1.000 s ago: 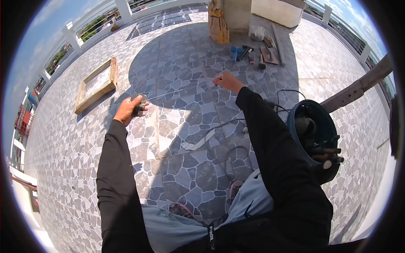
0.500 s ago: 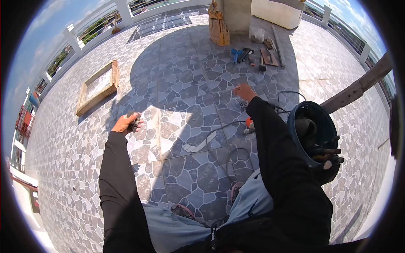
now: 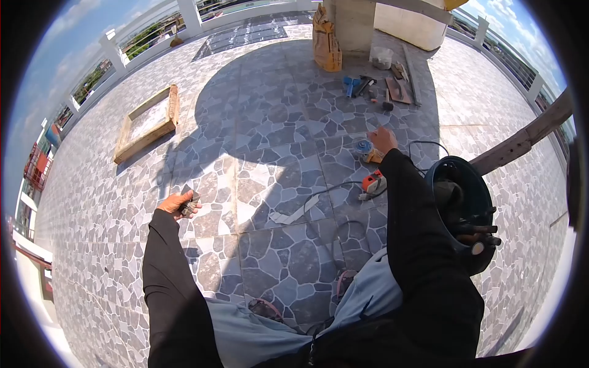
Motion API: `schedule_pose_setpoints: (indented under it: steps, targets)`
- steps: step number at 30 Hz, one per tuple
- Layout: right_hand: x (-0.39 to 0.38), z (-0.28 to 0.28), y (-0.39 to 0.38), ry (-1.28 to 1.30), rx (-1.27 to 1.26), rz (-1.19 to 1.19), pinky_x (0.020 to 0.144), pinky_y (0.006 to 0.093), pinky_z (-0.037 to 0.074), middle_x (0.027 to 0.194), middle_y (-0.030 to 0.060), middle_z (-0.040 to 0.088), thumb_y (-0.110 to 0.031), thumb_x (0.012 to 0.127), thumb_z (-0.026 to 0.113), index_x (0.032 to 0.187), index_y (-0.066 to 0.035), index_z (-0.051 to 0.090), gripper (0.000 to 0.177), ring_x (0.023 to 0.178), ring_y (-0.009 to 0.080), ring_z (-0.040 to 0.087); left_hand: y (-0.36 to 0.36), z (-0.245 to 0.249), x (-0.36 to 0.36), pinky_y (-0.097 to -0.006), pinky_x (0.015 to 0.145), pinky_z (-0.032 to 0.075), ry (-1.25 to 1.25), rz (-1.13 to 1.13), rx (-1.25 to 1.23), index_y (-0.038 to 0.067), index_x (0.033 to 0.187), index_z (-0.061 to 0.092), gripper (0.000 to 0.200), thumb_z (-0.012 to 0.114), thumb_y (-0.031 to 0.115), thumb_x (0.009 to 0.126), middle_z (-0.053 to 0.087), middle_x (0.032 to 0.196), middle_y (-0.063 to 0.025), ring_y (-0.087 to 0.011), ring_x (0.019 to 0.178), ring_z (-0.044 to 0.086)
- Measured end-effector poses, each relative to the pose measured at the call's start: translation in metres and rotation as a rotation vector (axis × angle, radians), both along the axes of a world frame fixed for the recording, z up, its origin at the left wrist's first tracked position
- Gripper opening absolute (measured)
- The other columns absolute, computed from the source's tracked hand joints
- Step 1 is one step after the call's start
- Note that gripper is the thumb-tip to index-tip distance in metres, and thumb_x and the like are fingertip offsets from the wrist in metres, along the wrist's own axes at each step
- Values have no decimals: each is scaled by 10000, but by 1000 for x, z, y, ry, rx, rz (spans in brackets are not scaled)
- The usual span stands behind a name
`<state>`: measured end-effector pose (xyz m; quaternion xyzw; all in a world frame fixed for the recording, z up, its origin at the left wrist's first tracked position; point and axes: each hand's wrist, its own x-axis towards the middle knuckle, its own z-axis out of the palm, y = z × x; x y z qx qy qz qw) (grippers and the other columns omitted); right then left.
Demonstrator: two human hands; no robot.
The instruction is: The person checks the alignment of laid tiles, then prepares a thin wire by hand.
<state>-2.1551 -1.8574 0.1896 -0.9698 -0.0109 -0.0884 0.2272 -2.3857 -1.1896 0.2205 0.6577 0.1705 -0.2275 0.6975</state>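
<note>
Low over the sunlit tiles, my left hand (image 3: 176, 203) is closed around a small dark grey object (image 3: 188, 207); its palm and fingers cover part of it. My right hand (image 3: 384, 140) reaches forward in the shade, fingers curled at the edge of a small round object with a blue top (image 3: 363, 146) and an orange-brown lower part. Nearer to me, below that hand, an orange-and-black tool (image 3: 372, 181) lies on the floor beside a dark cable (image 3: 334, 186). A pale flat strip (image 3: 294, 212) rests on the tiles between my hands.
A dark bucket (image 3: 437, 184) of tools stands by my right arm, with a wooden beam (image 3: 521, 141) behind it. To the left lies a wooden frame (image 3: 146, 143). Ahead are hand tools (image 3: 397, 92), a clear tub (image 3: 381, 59) and a paper sack (image 3: 327, 43) by a pillar.
My right hand has moved right and slightly down in view, and the blue-topped object now shows beside it. My left hand has shifted slightly down and left, still holding the dark object.
</note>
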Motion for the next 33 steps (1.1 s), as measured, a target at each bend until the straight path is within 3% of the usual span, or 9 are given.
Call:
schedule_pose_setpoints:
  steps: [2,6,10,16,19,21,27,30,33]
  targets:
    - [1,6,10,3,-38,-38,818,485,477,953,211,670,-342,875,546,936,-46,690,335,963,409,613,1,-9,11,-323,575,573,-126,196,12,-16,1119,571,589,732,454,801,683,902,-159,-191,726,678]
    - [31,-6,12,-93,44,-133,844,494,474,986,203,670,-346,875,562,947,-47,678,328,996,412,603,-10,-1,10,-312,558,570,-124,216,154,-4,1102,574,612,710,513,804,686,885,-141,-178,687,673]
    - [30,-18,6,-168,-74,-86,813,495,493,977,196,674,-378,892,562,947,-32,671,367,954,410,620,-15,-20,5,-299,507,540,112,-164,373,-2,968,629,495,670,479,861,681,775,-133,-171,605,649]
    - [20,-14,9,-37,-170,-8,811,485,497,971,212,671,-362,874,577,933,-5,675,375,962,423,616,-27,-23,6,-297,487,522,227,-144,483,2,927,631,430,663,428,879,670,742,-138,-178,587,635]
    - [26,-20,6,-129,-361,44,751,445,537,884,138,680,-301,938,512,855,-43,701,331,884,326,662,-16,-34,17,-296,476,509,178,-128,460,4,898,626,414,658,417,883,662,726,-140,-183,574,628]
    - [65,-57,-15,-108,-544,250,804,479,496,976,247,661,-344,840,623,934,29,663,387,961,417,618,-19,-31,16,-295,467,501,173,-113,468,6,893,622,415,656,419,883,658,717,-140,-182,564,622]
    - [27,-24,1,-39,-35,-52,820,465,499,989,227,667,-337,849,608,924,0,682,353,954,418,620,-21,-29,9,-302,442,486,179,-71,462,-7,903,609,414,656,404,884,651,702,-147,-188,536,612]
    - [63,-62,-14,-32,-197,13,833,458,499,1001,222,669,-331,857,600,919,-7,688,341,960,413,622,-18,-32,8,-314,438,491,162,-49,492,-25,922,610,416,657,387,882,653,706,-156,-199,532,617]
    - [33,-28,3,-27,-211,76,833,454,501,1001,211,670,-333,872,591,922,-11,690,341,959,408,625,-7,-44,11,-320,431,482,140,-41,509,-28,927,614,407,660,374,880,652,702,-155,-199,530,615]
